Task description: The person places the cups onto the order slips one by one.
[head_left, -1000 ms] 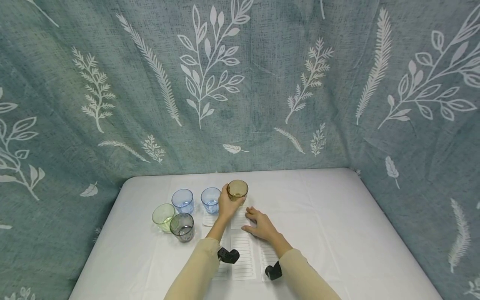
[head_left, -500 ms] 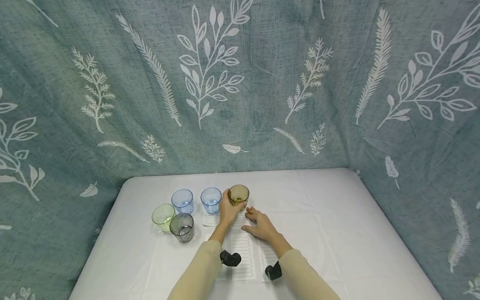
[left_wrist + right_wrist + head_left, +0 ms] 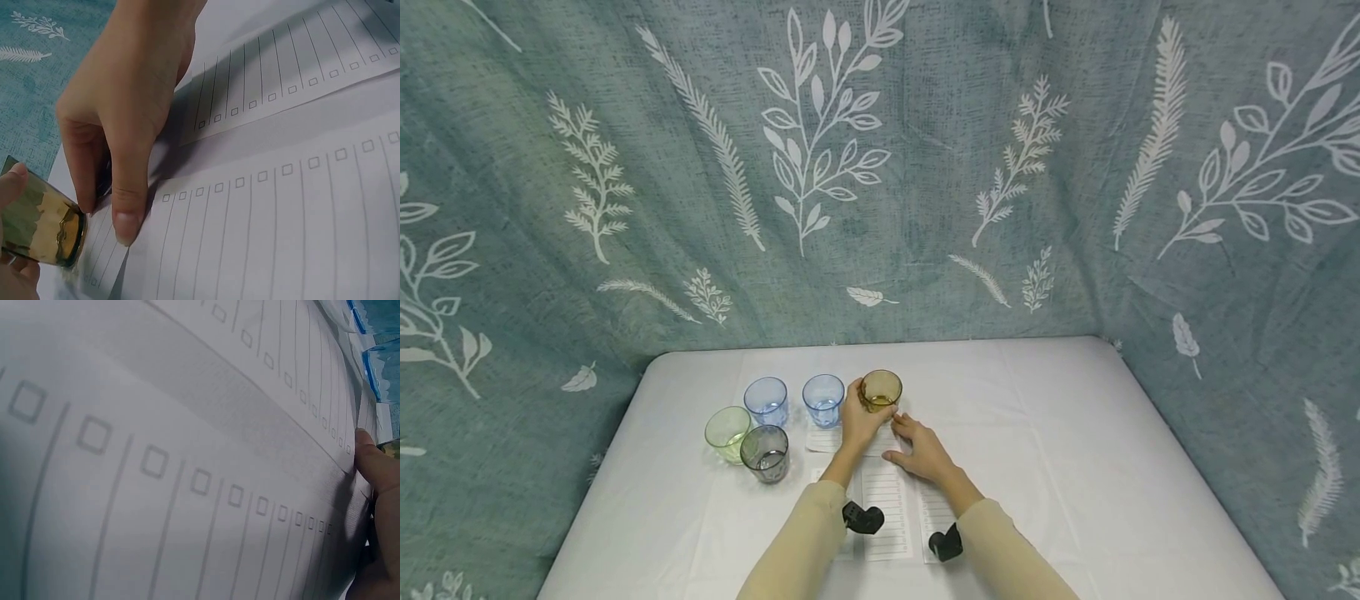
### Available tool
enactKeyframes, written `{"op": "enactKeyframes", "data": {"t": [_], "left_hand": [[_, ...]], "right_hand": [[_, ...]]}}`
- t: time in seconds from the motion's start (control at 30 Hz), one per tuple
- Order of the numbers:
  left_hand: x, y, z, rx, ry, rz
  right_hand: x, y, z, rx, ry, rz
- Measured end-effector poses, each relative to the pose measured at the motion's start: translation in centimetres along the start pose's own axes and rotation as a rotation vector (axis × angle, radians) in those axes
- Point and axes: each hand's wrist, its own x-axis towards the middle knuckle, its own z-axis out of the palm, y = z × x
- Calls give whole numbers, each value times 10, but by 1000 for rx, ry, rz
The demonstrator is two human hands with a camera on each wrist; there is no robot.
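My left hand (image 3: 859,425) grips an amber glass tumbler (image 3: 881,390) by its side, near the far end of the paper sheets. In the left wrist view the tumbler (image 3: 47,222) has its base close over the top of a sheet, with the left fingers (image 3: 12,181) around it. My right hand (image 3: 921,450) rests on the sheets just in front of the tumbler. Its fingertips and thumb touch the paper, and it holds no glass. The lined sheets (image 3: 275,219) carry rows of small printed boxes. In the right wrist view my right thumb (image 3: 375,464) lies at a sheet's edge.
One blue tumbler (image 3: 823,402) stands directly left of my left hand. Farther left are another blue tumbler (image 3: 766,403), a green one (image 3: 727,433) and a grey one (image 3: 765,455). A white cloth (image 3: 1075,475) covers the table; a patterned curtain (image 3: 925,167) hangs behind.
The amber tumbler has come down and slightly right, toward me, in my left hand. My right hand keeps its place on the paper, and the other tumblers have not moved.
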Motion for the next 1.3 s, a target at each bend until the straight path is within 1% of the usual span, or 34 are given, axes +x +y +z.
{"op": "enactKeyframes", "data": {"t": [0.2,0.3,0.43,0.6,0.8,1.03,1.2,1.3], "left_hand": [[0,1,-1,4,12,-7],[-1,1,-2,21,19,11],[0,1,-3,21,15,22],[0,1,-3,29,5,15],[0,0,-4,59,12,24],[-1,-1,-4,55,11,29],[-4,1,-5,29,-1,23],[-6,5,-6,38,-7,18]], "right_hand": [[0,-2,0,4,-6,5],[1,-1,0,3,-4,3],[0,-1,0,-1,-9,9],[1,-2,-1,-1,-10,16],[1,-3,-1,-12,-16,13],[1,-3,-1,-3,-12,14],[0,-2,-1,-16,-1,-11],[0,-2,-1,-13,6,-24]]}}
